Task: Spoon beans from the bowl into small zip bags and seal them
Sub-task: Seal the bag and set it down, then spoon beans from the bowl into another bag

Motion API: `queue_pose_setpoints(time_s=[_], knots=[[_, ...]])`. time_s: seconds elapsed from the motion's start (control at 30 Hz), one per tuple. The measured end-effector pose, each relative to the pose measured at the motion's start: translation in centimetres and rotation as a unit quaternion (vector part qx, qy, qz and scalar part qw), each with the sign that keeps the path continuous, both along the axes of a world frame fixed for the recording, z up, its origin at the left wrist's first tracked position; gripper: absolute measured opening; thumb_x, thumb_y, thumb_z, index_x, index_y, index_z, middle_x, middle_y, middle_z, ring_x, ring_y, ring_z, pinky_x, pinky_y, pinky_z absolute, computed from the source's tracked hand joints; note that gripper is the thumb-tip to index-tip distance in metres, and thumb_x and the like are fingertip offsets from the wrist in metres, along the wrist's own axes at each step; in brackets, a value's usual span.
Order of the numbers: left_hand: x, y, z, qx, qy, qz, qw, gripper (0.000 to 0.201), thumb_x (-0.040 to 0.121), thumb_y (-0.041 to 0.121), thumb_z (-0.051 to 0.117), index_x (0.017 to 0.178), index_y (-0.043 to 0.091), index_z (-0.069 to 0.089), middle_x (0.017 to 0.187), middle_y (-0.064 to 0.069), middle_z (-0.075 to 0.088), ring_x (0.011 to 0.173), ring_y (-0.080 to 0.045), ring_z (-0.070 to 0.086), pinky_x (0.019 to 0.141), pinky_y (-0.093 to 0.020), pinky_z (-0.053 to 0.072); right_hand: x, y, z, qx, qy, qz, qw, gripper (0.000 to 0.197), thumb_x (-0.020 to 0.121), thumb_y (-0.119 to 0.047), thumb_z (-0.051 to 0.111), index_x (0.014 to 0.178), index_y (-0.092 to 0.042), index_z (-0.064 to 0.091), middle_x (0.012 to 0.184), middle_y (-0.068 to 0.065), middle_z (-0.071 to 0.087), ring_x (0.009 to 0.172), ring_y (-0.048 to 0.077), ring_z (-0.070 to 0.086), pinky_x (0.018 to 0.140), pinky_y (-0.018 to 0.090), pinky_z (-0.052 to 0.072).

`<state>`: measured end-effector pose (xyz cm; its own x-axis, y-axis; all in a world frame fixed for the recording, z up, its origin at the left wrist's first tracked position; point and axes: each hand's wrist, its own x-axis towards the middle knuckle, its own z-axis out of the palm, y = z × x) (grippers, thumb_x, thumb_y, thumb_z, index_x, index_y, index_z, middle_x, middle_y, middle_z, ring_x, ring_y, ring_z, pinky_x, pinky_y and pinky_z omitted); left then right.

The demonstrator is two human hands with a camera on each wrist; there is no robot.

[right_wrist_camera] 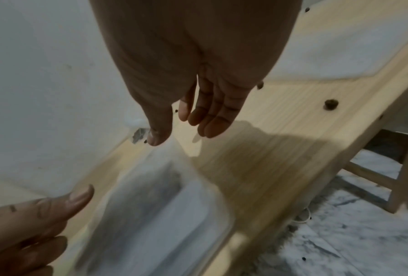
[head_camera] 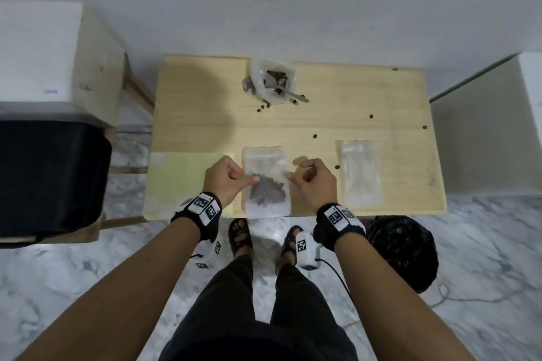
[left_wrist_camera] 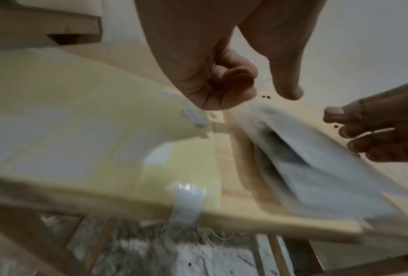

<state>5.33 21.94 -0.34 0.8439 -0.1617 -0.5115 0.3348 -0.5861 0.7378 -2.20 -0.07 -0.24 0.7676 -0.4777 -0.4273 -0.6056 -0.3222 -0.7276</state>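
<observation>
1. Since everything is read off the filled bag point(head_camera: 264, 161), start at its left: a yellow sheet point(head_camera: 181, 179) lies flat just beside it on the table point(head_camera: 381, 102). It is not part of the job, so leave it.
2. Your left hand point(head_camera: 225, 182) is at the bag's left edge, fingers curled in and thumb out over the film. I cannot tell whether it pinches the bag or only hovers.
3. The bag lies flat between your hands. The beans point(head_camera: 268, 189) are bunched in its near half and the far half is clear film.
   - Expect it to be light, limp and slick, and the load will shift if you tip it.
   - Take it by the far end, above the beans, which is probably the zip end. Pinch across the strip there, not the belly.
   - Blur hides whether it is sealed.
4. Beyond the bag is the bowl point(head_camera: 271, 79), with the spoon point(head_camera: 293, 94) resting in it. Loose beans point(head_camera: 315, 136) lie scattered between the two and will roll, so watch them.
5. Your right hand point(head_camera: 315, 184) is at the bag's right edge, fingers relaxed and holding nothing.
6. Well right of the bag are the empty bags point(head_camera: 362, 173), flat and thin. They will probably cling together, so peel one off by a corner.
</observation>
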Motion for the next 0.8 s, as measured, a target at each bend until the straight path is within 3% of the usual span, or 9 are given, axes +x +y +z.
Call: queue_pose_setpoints(time_s=[0.17, 0.3, 0.4, 0.53, 0.67, 0.8], knots=[[2.6, -5.0, 2.0, -0.020, -0.040, -0.044, 0.998, 0.035, 0.079, 0.039, 0.090, 0.091, 0.016, 0.066, 0.079, 0.005, 0.058, 0.070, -0.009, 0.054, 0.063, -0.019, 0.041, -1.4, -5.1, 0.6, -0.036, -0.015, -0.071, 0.997, 0.024, 0.085, -0.033, 0.083, 0.096, -0.023, 0.065, 0.079, -0.007, 0.061, 0.071, 0.006, 0.056, 0.065, 0.017, 0.042], [2.1, -12.0, 1.4, -0.068, -0.023, -0.107, 0.992, 0.020, 0.085, 0.035, 0.086, 0.095, 0.026, 0.072, 0.090, 0.006, 0.068, 0.084, -0.007, 0.063, 0.081, -0.026, 0.056, -2.5, -10.0, 1.0, -0.074, -0.015, -0.120, 0.990, 0.019, 0.088, -0.030, 0.080, 0.098, -0.018, 0.069, 0.084, -0.004, 0.067, 0.077, 0.012, 0.062, 0.073, 0.024, 0.045], [0.9, -17.0, -0.2, -0.086, 0.010, -0.140, 0.986, 0.024, 0.093, 0.032, 0.078, 0.114, 0.022, 0.075, 0.102, 0.002, 0.071, 0.097, -0.017, 0.069, 0.092, -0.043, 0.061, -3.0, -13.8, 0.7, -0.089, -0.012, -0.157, 0.984, 0.022, 0.089, -0.030, 0.079, 0.103, -0.015, 0.071, 0.094, 0.001, 0.071, 0.086, 0.016, 0.065, 0.081, 0.027, 0.050], [-0.1, -22.6, -1.2, -0.066, 0.026, -0.150, 0.986, 0.041, 0.101, 0.021, 0.067, 0.140, 0.008, 0.063, 0.129, -0.011, 0.071, 0.112, -0.025, 0.068, 0.099, -0.046, 0.058, -2.4, -17.8, -0.7, -0.077, 0.006, -0.163, 0.984, 0.033, 0.092, -0.029, 0.077, 0.120, -0.016, 0.068, 0.115, 0.002, 0.069, 0.100, 0.017, 0.066, 0.092, 0.035, 0.056], [0.1, -25.3, -2.5, -0.034, 0.034, -0.079, 0.996, 0.032, 0.097, 0.019, 0.071, 0.127, 0.008, 0.069, 0.116, -0.009, 0.074, 0.101, -0.026, 0.073, 0.093, -0.045, 0.061, -1.3, -19.8, -1.8, -0.041, 0.023, -0.113, 0.992, 0.040, 0.093, -0.026, 0.076, 0.130, -0.015, 0.065, 0.115, 0.002, 0.067, 0.097, 0.019, 0.065, 0.086, 0.028, 0.052], [0.4, -25.7, -3.5, -0.036, 0.062, -0.027, 0.997, 0.027, 0.092, 0.024, 0.079, 0.115, 0.014, 0.070, 0.109, -0.004, 0.074, 0.094, -0.024, 0.075, 0.091, -0.042, 0.062, -1.1, -21.1, -2.4, -0.033, 0.011, -0.113, 0.993, 0.030, 0.093, -0.024, 0.076, 0.120, -0.013, 0.069, 0.099, 0.001, 0.066, 0.085, 0.014, 0.060, 0.081, 0.022, 0.046]])
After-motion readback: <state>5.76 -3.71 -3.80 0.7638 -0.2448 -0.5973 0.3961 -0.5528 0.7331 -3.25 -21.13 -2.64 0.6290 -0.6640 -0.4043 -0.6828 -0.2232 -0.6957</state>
